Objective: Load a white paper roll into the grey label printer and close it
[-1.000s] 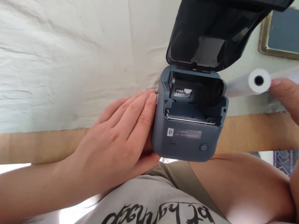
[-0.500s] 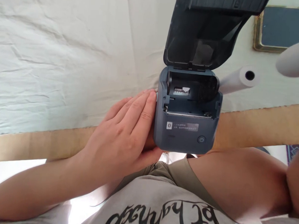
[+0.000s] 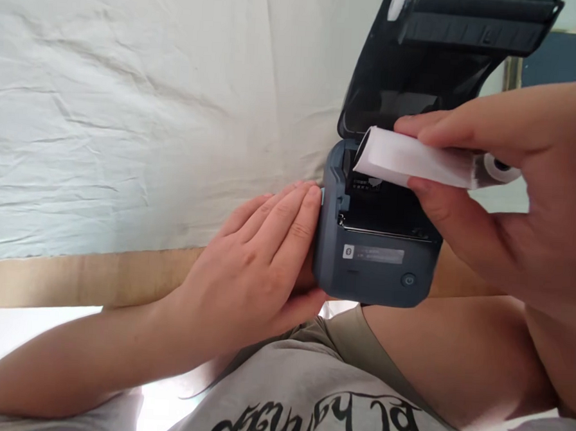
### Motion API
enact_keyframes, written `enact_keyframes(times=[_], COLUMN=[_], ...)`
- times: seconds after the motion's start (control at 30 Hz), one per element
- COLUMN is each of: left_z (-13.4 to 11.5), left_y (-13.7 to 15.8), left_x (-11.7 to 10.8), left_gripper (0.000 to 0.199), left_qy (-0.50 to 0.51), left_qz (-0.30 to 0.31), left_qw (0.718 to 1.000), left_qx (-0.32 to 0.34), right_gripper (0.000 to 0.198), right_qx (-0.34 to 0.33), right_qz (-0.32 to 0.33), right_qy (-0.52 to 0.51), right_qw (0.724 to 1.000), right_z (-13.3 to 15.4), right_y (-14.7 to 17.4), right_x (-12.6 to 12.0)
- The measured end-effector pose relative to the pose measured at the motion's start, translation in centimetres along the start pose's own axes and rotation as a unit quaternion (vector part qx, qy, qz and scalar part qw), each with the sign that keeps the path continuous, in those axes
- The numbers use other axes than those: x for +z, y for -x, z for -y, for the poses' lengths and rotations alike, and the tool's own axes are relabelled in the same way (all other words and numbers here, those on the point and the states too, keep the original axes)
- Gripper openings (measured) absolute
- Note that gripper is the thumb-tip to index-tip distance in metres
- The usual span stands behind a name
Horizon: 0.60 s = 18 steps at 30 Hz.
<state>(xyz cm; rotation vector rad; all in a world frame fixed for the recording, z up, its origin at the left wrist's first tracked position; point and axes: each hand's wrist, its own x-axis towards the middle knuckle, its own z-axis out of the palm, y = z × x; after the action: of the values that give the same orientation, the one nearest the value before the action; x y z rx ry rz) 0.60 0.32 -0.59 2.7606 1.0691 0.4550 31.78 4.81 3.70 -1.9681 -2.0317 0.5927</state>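
Observation:
A blue-grey label printer [image 3: 376,278] has its dark lid [image 3: 416,68] swung up, so its paper bay [image 3: 385,208] is exposed. My left hand [image 3: 261,259] presses along the printer's left side, fingers together and thumb at the near edge, gripping it. Above the bay, my right hand [image 3: 503,162] pinches a white paper roll [image 3: 407,157] between thumb and fingers. The roll's dark open end points left, over the bay's left side. Part of the bay's right side is hidden behind the right hand.
A pale wrinkled cloth [image 3: 152,125] covers the table, with its wooden edge [image 3: 72,281] toward me. The end of another white roll [image 3: 498,165] shows behind my right hand. A dark framed panel [image 3: 566,59] lies at the far right.
My right hand has come in from the right with the white paper roll, now over the bay. The printer and my left hand appear slightly farther right and lower.

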Motion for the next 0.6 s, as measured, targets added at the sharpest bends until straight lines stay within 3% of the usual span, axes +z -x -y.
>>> enact_keyframes(times=[0.13,0.27,0.43,0.6], left_z=[-0.1,0.1,0.1,0.1], left_y=[0.0,-0.2,-0.1,0.1], left_x=[0.0,-0.3,-0.2,-0.4], left_gripper=[0.071,0.072,0.074,0.070], left_qy=[-0.012,-0.018,0.003,0.035], left_qz=[-0.007,0.004,0.010,-0.026], left_qw=[1.000,1.000,1.000,0.999], left_qx=[0.002,0.015,0.001,-0.008], right_gripper=[0.060,0.060,0.064,0.048], right_qx=[0.012,0.006,-0.079,-0.179], right_qz=[-0.004,-0.010,-0.056,-0.081], right_qy=[-0.004,0.017,0.064,0.034], right_qw=[1.000,1.000,0.993,0.980], right_z=[-1.9,-0.5,3.2,3.0], right_y=[2.6,3.1,0.4,0.5], right_x=[0.0,0.4,0.6,0.7])
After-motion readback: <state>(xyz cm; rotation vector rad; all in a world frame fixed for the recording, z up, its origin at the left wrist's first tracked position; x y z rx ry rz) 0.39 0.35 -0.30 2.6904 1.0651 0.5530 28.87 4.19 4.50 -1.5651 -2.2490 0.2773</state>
